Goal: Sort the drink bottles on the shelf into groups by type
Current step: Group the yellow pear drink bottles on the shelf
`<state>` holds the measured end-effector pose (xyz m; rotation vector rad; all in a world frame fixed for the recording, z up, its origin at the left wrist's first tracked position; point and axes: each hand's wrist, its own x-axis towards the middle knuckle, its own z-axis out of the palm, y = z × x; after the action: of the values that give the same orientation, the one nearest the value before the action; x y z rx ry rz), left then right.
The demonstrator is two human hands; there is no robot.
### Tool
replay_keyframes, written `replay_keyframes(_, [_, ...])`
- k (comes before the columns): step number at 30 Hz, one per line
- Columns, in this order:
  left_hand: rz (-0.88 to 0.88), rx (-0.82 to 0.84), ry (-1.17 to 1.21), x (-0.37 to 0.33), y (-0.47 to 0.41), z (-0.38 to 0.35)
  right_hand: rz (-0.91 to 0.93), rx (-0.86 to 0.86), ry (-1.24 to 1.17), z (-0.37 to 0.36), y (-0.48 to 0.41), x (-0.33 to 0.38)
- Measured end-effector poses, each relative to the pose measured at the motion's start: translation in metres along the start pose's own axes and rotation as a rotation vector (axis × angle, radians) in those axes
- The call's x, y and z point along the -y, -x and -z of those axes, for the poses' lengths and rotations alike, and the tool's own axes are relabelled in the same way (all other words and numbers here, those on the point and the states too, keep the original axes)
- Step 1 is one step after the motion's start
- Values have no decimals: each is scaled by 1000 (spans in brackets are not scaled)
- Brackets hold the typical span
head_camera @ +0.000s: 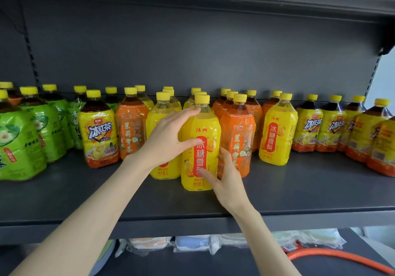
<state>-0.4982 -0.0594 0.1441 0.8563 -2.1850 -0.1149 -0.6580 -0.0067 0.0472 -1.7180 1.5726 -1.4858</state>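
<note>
The yellow bottle [203, 126] stands centre-front on the shelf [299, 190]. My left hand [168, 138] curls round its shoulder from 10 o'clock. My right hand [226, 177], fingers spread, touches its lower side at 4 o'clock. An orange bottle [237, 138] stands just beside at 3 o'clock, green bottles [21, 143] at 9.

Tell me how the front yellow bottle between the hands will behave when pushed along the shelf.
Probably heavy: the yellow bottle looks full nearly to its neck. Tall on a modest base, it may tip if pushed high. Its glossy surface looks slippery, so a loose grip might slide.
</note>
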Motion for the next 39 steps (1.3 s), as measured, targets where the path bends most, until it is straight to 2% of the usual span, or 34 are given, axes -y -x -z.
replay_keyframes(3, [13,27,-61,-1,-3,2,6,5,109,0,-3,-4])
replay_keyframes(6, [-41,9,-154,1,-9,0,-1,-45,189,-1,-7,-6])
replay_keyframes(10, [-2,21,-235,7,-16,-6,-19,-121,245,-3,-15,-5])
replay_keyframes(15, [-85,-91,-363,21,-18,-13,6,-208,388,-11,-21,-4])
replay_keyframes(19, [-175,-133,-517,26,-20,-17,-8,-196,535,-9,-26,-2])
replay_keyframes(23, [-182,-156,-530,30,-22,-21,0,-186,634,-7,-29,3])
replay_keyframes(28, [-172,-142,-527,29,-22,-23,-30,-187,587,-8,-31,4])
replay_keyframes(39, [-171,-119,-608,30,-21,-22,42,-183,608,-9,-28,6])
